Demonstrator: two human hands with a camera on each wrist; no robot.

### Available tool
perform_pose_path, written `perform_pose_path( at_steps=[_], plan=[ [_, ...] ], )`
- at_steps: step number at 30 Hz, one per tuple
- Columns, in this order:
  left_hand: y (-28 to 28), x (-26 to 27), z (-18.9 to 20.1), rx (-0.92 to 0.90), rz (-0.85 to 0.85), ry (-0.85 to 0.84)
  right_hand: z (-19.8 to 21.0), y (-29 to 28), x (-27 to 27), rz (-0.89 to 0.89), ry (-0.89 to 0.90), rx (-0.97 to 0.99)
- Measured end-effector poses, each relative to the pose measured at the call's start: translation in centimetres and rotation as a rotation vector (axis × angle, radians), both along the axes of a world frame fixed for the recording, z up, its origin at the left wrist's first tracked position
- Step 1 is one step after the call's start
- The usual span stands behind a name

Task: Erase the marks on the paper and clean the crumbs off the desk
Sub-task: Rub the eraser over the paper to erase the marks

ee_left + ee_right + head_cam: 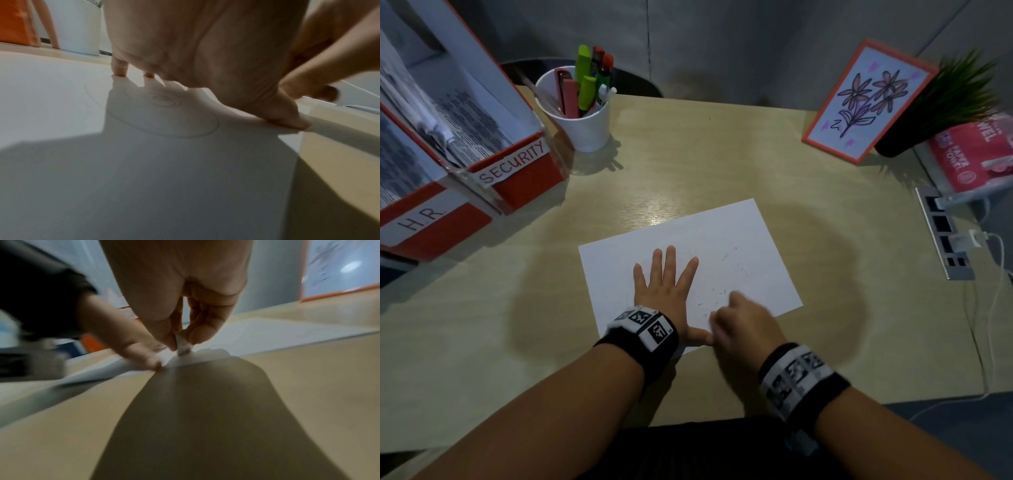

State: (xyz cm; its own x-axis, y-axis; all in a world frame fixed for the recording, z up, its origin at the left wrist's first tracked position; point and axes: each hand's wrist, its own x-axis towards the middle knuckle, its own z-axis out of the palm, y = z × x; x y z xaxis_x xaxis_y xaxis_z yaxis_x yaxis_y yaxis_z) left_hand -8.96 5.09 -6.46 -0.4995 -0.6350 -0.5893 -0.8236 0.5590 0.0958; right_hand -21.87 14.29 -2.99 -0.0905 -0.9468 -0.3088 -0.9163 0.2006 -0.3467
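Note:
A white sheet of paper [739, 236] lies on the wooden desk [688, 164]. My left hand [666, 284] lies flat on it with fingers spread, holding it down. In the left wrist view the palm [195, 48] hovers over faint pencil circles [164, 113] on the paper [51, 97]. My right hand [743, 320] pinches a small white eraser [183, 344] and presses its tip on the paper [267, 332] near the near edge, just beside my left thumb [141, 353]. Dark eraser crumbs [717, 293] are scattered on the sheet right of the left hand.
A white cup of pens and markers [582, 113] stands at the back left beside red file boxes [469, 171]. At the back right are a framed flower drawing [866, 99], a potted plant [948, 102] and a paper towel pack [972, 154]. A socket strip with a cable [945, 236] sits at the right edge.

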Motion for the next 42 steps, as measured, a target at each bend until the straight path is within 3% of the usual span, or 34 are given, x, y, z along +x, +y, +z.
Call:
perform_pose_path(
  at_steps=[2,7,12,18,23,29,33,39,42],
  plan=[
    [0.0,0.0,0.1,-0.006,-0.003,-0.004,0.2,0.9,0.3,0.024,-0.050,0.000],
    [0.0,-0.3,0.1,0.009,0.014,-0.005,-0.4,-1.2,-4.5,-0.170,0.062,-0.031],
    [0.1,-0.2,0.1,0.002,0.011,-0.003,0.4,0.7,0.2,0.071,-0.068,0.024],
    [-0.1,-0.3,0.1,0.022,0.012,-0.015,-0.6,-3.1,-6.2,-0.172,0.124,-0.040],
    [0.0,-0.2,0.1,0.021,0.011,-0.006,0.7,-0.1,-0.4,0.071,-0.066,0.036],
    [-0.1,-0.3,0.1,0.028,0.011,-0.015,-0.3,-3.3,-5.1,-0.156,0.073,-0.027],
    [0.1,-0.1,0.1,0.005,0.011,-0.001,0.6,-0.8,0.6,0.131,-0.106,0.004],
    [0.0,-0.1,0.3,0.022,0.005,-0.006,-0.2,-3.9,-4.8,-0.136,0.077,-0.059],
    [0.1,-0.1,0.3,0.019,0.007,-0.004,0.4,-2.7,-1.3,0.083,0.010,-0.042]
  ],
)
